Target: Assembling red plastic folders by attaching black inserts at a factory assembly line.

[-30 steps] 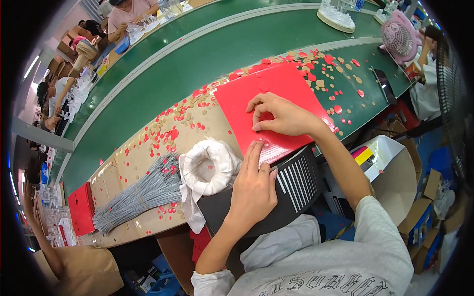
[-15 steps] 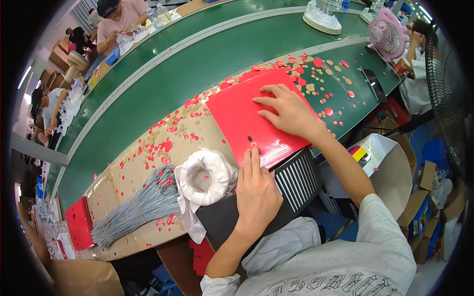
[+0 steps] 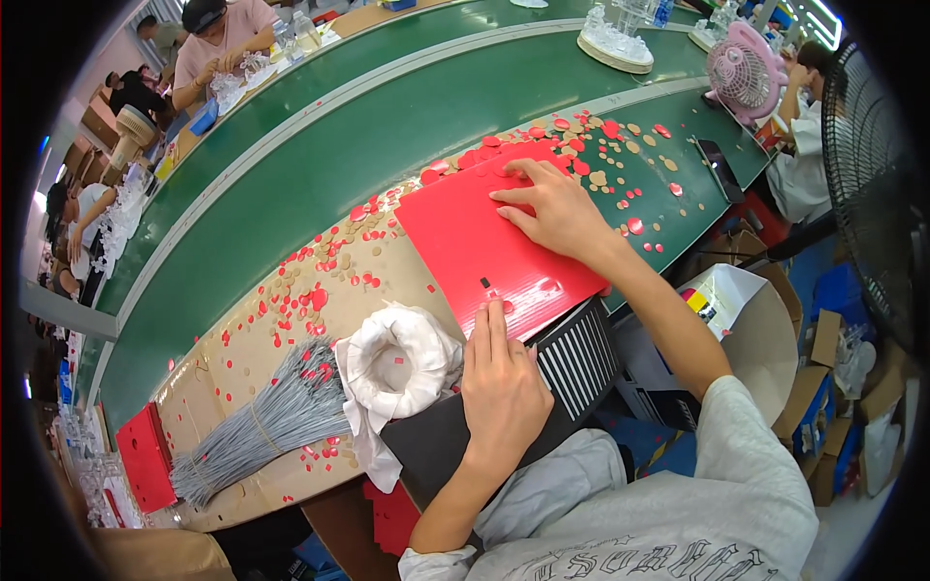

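A glossy red sheet (image 3: 465,228) lies tilted on the bench in front of me, with a small dark hole near its near edge. My right hand (image 3: 557,211) rests on the sheet's far half, its fingers spread and bent, fingertips touching the surface. At the near edge, my left hand (image 3: 506,392) has its index and middle fingers stretched out onto the sheet, close to the hole. Part of its thumb is hidden. Beneath the sheet's near side, a black panel with white stripes (image 3: 578,358) extends toward my lap.
Red and tan paper discs (image 3: 315,295) are scattered around the sheet. Left of it stand a cloth-wrapped ring (image 3: 385,363), a bundle of grey wires (image 3: 262,426) and stacked red sheets (image 3: 145,460). A phone (image 3: 720,169), pink fan (image 3: 746,73) and black fan (image 3: 872,203) are to the right.
The whole view has shifted slightly. My right fingertips sit a little farther up the red sheet, and my left fingertips have drawn back slightly from the hole.
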Motion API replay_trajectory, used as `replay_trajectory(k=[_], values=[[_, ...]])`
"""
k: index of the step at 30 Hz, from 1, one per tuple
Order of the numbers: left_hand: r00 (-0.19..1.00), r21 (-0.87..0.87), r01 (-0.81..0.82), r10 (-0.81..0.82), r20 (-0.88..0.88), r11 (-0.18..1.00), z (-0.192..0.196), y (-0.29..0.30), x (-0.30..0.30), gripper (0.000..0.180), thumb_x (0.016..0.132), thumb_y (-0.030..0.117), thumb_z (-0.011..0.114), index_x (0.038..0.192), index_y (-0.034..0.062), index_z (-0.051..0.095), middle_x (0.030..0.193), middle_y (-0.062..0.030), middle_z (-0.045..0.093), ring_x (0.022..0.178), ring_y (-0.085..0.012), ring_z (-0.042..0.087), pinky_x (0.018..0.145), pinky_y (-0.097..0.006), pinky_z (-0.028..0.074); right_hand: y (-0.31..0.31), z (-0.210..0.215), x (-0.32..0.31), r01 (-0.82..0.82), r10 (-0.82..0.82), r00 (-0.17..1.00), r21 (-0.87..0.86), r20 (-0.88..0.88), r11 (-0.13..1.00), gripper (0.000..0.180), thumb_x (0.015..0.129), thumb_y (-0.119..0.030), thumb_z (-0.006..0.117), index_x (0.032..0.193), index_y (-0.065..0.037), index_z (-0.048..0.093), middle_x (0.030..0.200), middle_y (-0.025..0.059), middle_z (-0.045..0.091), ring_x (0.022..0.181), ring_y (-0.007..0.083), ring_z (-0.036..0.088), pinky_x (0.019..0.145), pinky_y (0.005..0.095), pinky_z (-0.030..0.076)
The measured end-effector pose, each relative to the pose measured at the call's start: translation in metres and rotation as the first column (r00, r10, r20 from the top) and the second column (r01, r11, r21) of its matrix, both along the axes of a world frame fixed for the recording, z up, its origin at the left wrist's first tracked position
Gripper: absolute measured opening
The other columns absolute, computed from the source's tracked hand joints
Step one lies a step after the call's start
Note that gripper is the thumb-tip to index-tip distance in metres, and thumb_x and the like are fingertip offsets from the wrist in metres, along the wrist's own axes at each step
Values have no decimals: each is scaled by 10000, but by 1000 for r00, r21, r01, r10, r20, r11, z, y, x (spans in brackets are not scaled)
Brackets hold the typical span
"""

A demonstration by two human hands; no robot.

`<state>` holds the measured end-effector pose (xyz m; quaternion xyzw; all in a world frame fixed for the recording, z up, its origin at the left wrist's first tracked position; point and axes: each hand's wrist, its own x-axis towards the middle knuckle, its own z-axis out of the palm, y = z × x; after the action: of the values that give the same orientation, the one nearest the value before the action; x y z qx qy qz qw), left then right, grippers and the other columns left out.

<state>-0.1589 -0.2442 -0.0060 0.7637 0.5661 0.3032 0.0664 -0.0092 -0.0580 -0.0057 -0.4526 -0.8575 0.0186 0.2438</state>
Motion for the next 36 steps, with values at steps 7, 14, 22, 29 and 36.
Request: replay_trajectory(k=[7,14,22,29,36], values=[[999,7,-4,3,33,1000,0,-1,-2,197,833,17,644,916,-161,632,1383,-317,510,1294,-467,501,1049,-495,452,6,-2,-18,87,-89,994,47,56,995,304,939,-288,661,1209,-165,726,1341,100,570,1192,285,555,976,433,514],[999,-3,-6,6,52,1000,-4,-1,-5,189,831,20,648,905,-153,631,1393,-307,511,1300,-455,502,1053,-489,452,15,3,-21,115,-115,993,12,35,993,293,945,-298,654,1193,-162,730,1358,98,556,1240,302,528,989,429,518],[999,20,-15,14,42,1000,-5,-2,0,227,828,27,646,949,-165,643,1394,-305,512,1307,-449,498,1064,-482,447,68,9,-4,-173,184,981,-165,54,971,445,858,-190,663,1277,-65,581,1403,174,520,1325,355,482,1118,425,413],[999,35,-45,45,19,998,-7,-5,-1,230,831,20,634,960,-171,646,1381,-302,520,1306,-447,497,1071,-482,443,69,59,-33,-120,264,904,-394,336,911,528,764,-135,682,1254,-14,525,1267,164,570,1192,343,563,1022,435,462],[999,46,-32,31,14,998,-10,-5,5,201,839,18,634,927,-162,637,1399,-309,498,1301,-464,489,1065,-492,445,67,71,-23,-139,226,932,-297,285,945,485,732,-75,728,1155,-30,495,1163,151,607,1088,352,607,922,429,499]])
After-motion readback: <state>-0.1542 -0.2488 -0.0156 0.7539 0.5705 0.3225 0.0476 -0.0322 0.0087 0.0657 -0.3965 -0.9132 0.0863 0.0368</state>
